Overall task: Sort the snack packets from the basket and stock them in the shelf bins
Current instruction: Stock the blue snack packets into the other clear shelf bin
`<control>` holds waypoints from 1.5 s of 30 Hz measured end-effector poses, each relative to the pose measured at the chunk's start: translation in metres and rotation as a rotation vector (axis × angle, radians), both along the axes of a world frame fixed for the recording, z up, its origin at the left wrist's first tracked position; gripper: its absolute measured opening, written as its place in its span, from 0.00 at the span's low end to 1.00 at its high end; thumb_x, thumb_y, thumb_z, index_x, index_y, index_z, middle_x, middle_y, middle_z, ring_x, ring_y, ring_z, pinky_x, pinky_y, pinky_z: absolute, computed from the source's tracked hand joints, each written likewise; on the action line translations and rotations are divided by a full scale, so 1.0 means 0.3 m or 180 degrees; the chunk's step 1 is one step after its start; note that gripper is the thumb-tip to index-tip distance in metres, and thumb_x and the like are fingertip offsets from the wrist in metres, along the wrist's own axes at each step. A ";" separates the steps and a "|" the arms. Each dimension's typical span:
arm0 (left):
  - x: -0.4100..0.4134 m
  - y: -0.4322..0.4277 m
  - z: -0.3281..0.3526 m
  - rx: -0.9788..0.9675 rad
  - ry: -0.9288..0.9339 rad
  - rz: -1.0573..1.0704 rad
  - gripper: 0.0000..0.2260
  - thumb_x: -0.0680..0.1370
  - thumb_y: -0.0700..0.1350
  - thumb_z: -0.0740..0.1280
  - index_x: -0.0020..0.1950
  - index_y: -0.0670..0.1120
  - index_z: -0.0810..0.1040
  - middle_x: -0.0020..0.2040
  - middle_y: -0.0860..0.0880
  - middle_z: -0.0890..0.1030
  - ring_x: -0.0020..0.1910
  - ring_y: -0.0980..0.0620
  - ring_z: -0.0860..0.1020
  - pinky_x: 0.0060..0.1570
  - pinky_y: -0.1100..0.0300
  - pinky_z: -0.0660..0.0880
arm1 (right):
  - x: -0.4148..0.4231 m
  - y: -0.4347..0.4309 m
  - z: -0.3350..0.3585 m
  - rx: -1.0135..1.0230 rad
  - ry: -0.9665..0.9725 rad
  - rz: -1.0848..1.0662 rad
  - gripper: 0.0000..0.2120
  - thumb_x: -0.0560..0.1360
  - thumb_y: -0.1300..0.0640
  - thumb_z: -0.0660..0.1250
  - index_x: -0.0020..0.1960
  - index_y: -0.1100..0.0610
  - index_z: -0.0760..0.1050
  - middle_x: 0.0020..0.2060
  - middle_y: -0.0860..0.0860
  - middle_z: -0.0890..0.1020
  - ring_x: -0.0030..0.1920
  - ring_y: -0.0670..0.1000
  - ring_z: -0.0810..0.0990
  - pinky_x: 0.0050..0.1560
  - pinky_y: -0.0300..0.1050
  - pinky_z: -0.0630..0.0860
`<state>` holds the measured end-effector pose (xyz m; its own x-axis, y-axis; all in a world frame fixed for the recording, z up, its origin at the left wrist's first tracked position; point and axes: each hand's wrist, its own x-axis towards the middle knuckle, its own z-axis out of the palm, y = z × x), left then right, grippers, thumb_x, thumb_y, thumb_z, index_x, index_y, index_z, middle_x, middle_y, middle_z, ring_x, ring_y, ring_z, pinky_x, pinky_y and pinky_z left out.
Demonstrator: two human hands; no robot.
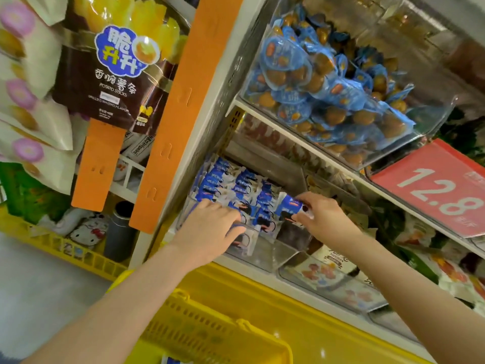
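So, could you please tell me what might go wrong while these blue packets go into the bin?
The right hand pinches its blue packet by one end, so it might slip and drop. The left hand rests on the packet rows, which could topple over the clear bin front wall.

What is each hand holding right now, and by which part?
The right hand pinches a blue-and-white packet by one end. The left hand lies on the packets in the bin; a grip cannot be told.
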<state>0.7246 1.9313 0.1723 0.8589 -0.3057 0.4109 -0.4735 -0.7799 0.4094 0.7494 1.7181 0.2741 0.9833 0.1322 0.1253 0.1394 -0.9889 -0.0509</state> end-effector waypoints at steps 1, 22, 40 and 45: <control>0.004 -0.003 -0.018 0.0048 -0.0091 0.0041 0.16 0.80 0.57 0.51 0.54 0.52 0.74 0.51 0.55 0.79 0.51 0.54 0.75 0.58 0.57 0.64 | 0.029 0.010 -0.019 -0.0109 0.0126 -0.0065 0.19 0.76 0.53 0.66 0.65 0.51 0.70 0.59 0.51 0.77 0.51 0.49 0.75 0.48 0.42 0.74; 0.016 -0.035 -0.034 -0.0130 -0.0224 0.0140 0.14 0.82 0.51 0.50 0.56 0.52 0.75 0.51 0.55 0.80 0.49 0.56 0.74 0.56 0.58 0.59 | 0.164 0.072 -0.182 -0.0932 0.0732 0.0154 0.12 0.75 0.57 0.67 0.59 0.54 0.75 0.54 0.53 0.79 0.52 0.52 0.78 0.54 0.45 0.76; -0.257 -0.106 -0.103 -0.0243 -0.0448 0.0080 0.14 0.79 0.44 0.55 0.62 0.43 0.74 0.55 0.47 0.78 0.56 0.49 0.75 0.58 0.57 0.68 | -0.393 -0.131 -0.426 0.0065 -0.0886 0.1067 0.15 0.73 0.63 0.69 0.59 0.60 0.76 0.57 0.56 0.78 0.60 0.57 0.77 0.62 0.50 0.73; -0.344 -0.162 -0.338 0.0066 0.0175 -0.0077 0.13 0.78 0.45 0.54 0.56 0.46 0.75 0.49 0.51 0.76 0.49 0.52 0.75 0.50 0.58 0.72 | -0.495 -0.128 -0.708 0.0395 -0.0248 0.0989 0.10 0.72 0.62 0.69 0.53 0.57 0.76 0.46 0.51 0.79 0.47 0.52 0.78 0.49 0.40 0.69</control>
